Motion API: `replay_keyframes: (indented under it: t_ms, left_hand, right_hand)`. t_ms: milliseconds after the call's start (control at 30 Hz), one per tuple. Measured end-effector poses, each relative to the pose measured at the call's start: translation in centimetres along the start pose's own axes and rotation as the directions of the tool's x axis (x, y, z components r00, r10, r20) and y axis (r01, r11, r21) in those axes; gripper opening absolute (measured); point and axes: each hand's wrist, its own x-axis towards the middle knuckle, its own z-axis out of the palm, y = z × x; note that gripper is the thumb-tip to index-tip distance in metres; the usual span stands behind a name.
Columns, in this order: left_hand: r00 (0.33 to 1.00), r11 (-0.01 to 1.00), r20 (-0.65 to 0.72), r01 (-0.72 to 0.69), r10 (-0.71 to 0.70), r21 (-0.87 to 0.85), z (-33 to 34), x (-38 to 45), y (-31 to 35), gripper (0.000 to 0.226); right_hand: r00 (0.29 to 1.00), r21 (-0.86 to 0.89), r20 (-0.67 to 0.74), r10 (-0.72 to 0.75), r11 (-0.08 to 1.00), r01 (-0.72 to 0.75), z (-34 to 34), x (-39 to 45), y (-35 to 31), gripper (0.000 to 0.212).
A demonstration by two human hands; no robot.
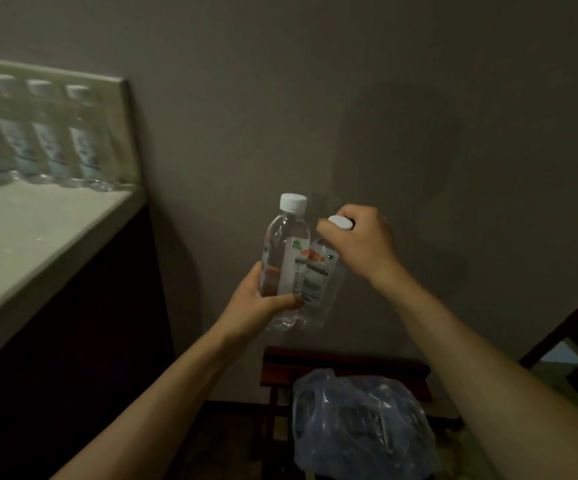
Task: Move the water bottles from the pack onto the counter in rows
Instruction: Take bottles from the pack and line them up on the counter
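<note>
left hand (pixel 258 301): wrapped round the lower half of a water bottle (pixel 286 252), upright in mid air
right hand (pixel 358 239): gripping a second bottle (pixel 320 282) by its cap, right beside the first
counter (pixel 31 237): row of bottles (pixel 38 133) along the back
pack (pixel 360 420): on a stool below

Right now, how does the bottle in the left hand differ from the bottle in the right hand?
The left hand wraps the lower body of its bottle, leaving its white cap bare; the right hand grips its bottle by the cap, so it hangs below. The left hand's bottle sits higher and nearer the camera, partly overlapping the right hand's bottle. Both are clear, labelled, white-capped and roughly upright.
</note>
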Motion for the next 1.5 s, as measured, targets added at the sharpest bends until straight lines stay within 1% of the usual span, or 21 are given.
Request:
replay_keyframes:
  t_ms: [100,200,300,433,567,733,867,933,1067,1200,1267,1333,1433,1500]
  left_hand:
    - [0.991,0.996,-0.094,-0.092,0.092,0.001,-1.9,-2.0,1.1,0.057]
    - [0.970,0.987,-0.183,-0.160,0.162,0.030,-4.1,-3.6,2.7,0.057]
    - [0.950,0.979,-0.243,-0.182,0.198,0.088,-6.8,-4.1,4.3,0.056]
    - [0.927,0.974,-0.303,-0.193,0.221,0.118,-11.5,-4.2,5.9,0.057]
    - [0.921,0.964,-0.297,-0.213,0.252,0.158,-17.6,-3.8,7.4,0.057]
    - [0.927,0.951,-0.251,-0.232,0.280,0.203,-25.6,-3.0,8.9,0.060]
    - [0.925,0.950,-0.252,-0.237,0.285,0.202,-30.9,-2.5,9.2,0.052]
    - [0.925,0.951,-0.251,-0.237,0.283,0.198,-33.0,-2.4,9.0,0.052]
    - [0.926,0.956,-0.266,-0.223,0.269,0.189,-36.3,-2.3,8.2,0.050]
    - [0.931,0.951,-0.240,-0.226,0.275,0.210,-39.0,-1.8,7.3,0.063]
    - [0.925,0.953,-0.267,-0.216,0.269,0.212,-39.9,-1.7,6.6,0.065]
    - [0.919,0.959,-0.304,-0.191,0.250,0.210,-40.6,-1.6,6.3,0.064]
    - [0.926,0.957,-0.289,-0.180,0.243,0.228,-41.3,-1.6,6.2,0.064]
    - [0.932,0.950,-0.273,-0.165,0.238,0.266,-41.6,-1.8,6.2,0.068]
  right_hand:
    - [0.999,0.050,0.035,-0.039,0.998,0.037,1.2,-0.6,-2.4,0.027]
    - [0.996,0.096,0.053,-0.075,0.993,0.069,2.4,-1.0,-5.2,0.026]
    - [0.991,0.127,0.064,-0.117,0.986,0.108,3.8,-1.0,-8.6,0.027]
    - [0.981,0.148,0.072,-0.182,0.974,0.170,6.4,-0.6,-13.5,0.027]
    - [0.976,0.167,0.051,-0.214,0.965,0.203,10.1,0.2,-18.2,0.028]
    - [0.983,0.182,0.037,-0.179,0.969,0.170,15.2,1.3,-24.0,0.026]
    - [0.987,0.177,0.032,-0.155,0.973,0.147,18.8,1.8,-27.7,0.023]
    - [0.987,0.178,0.047,-0.153,0.974,0.142,20.5,1.8,-28.9,0.023]
    - [0.986,0.169,0.068,-0.151,0.976,0.138,24.2,1.8,-30.6,0.028]
    - [0.992,0.127,0.000,-0.124,0.984,0.123,27.3,1.9,-32.0,0.034]
    - [0.993,0.117,-0.010,-0.117,0.986,0.118,28.4,2.0,-32.6,0.035]
    - [0.993,0.148,-0.020,-0.117,0.982,0.119,29.3,2.0,-33.1,0.038]
    - [0.982,0.133,-0.016,-0.186,0.973,0.186,29.8,1.3,-32.9,0.041]
    - [0.978,0.102,0.025,-0.205,0.974,0.202,29.8,0.7,-32.0,0.046]
